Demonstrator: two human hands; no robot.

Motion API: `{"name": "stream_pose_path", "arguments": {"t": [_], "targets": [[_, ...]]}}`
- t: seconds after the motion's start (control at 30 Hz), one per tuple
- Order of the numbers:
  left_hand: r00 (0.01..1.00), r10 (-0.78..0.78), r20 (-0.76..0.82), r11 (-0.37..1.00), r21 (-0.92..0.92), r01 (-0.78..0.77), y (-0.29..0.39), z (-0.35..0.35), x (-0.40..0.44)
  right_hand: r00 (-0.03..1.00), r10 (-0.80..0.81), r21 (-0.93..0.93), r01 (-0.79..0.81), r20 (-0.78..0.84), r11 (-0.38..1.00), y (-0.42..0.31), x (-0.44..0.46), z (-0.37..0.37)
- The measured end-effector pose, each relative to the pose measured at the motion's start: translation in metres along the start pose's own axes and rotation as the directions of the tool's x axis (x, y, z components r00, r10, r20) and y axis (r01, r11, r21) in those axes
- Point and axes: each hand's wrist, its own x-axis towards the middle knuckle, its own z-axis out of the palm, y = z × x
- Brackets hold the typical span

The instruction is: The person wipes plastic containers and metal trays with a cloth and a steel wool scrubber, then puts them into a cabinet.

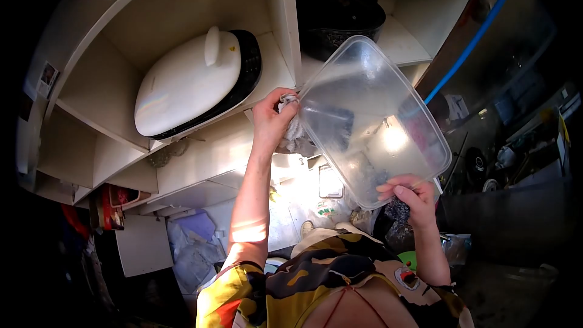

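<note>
A clear plastic container (358, 79) with rounded corners is held up tilted in front of me, bright light showing through it. At its left edge, my left hand (273, 118) is closed around a crumpled greyish-white cloth (296, 135), which hangs below the fingers beside the rim. My right hand (416, 201) grips the container's lower right corner, thumb on the near side and some fingers seen at the edge. Dark, shiny material (398, 211) shows just under that hand; I cannot make out what it is.
White shelving (285, 30) stands ahead, holding a white and black appliance (188, 88) and a black pot-like object (346, 18). A blue hose (470, 45) runs down at the right. Plastic bags (194, 249) lie on the floor at lower left, and dark clutter fills the right side.
</note>
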Motion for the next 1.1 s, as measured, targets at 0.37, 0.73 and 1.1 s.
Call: {"name": "stream_pose_path", "arguments": {"t": [0.37, 0.73, 1.1], "targets": [[0.982, 0.054, 0.18, 0.983, 0.164, -0.084, 0.007, -0.013, -0.008, 1.0, 0.001, -0.015, -0.001, 0.013, 1.0, -0.019, 0.012, -0.024], [0.843, -0.049, 0.536, 0.667, -0.61, 0.428, -0.01, -0.019, -0.025, 0.991, 0.044, -0.058, -0.051, -0.127, 0.997, -0.029, 0.02, -0.04], [0.8, -0.316, 0.51, 0.656, -0.492, 0.572, -0.021, -0.007, -0.038, 0.984, 0.103, -0.044, -0.111, -0.142, 0.993, -0.009, 0.019, -0.056]]}}
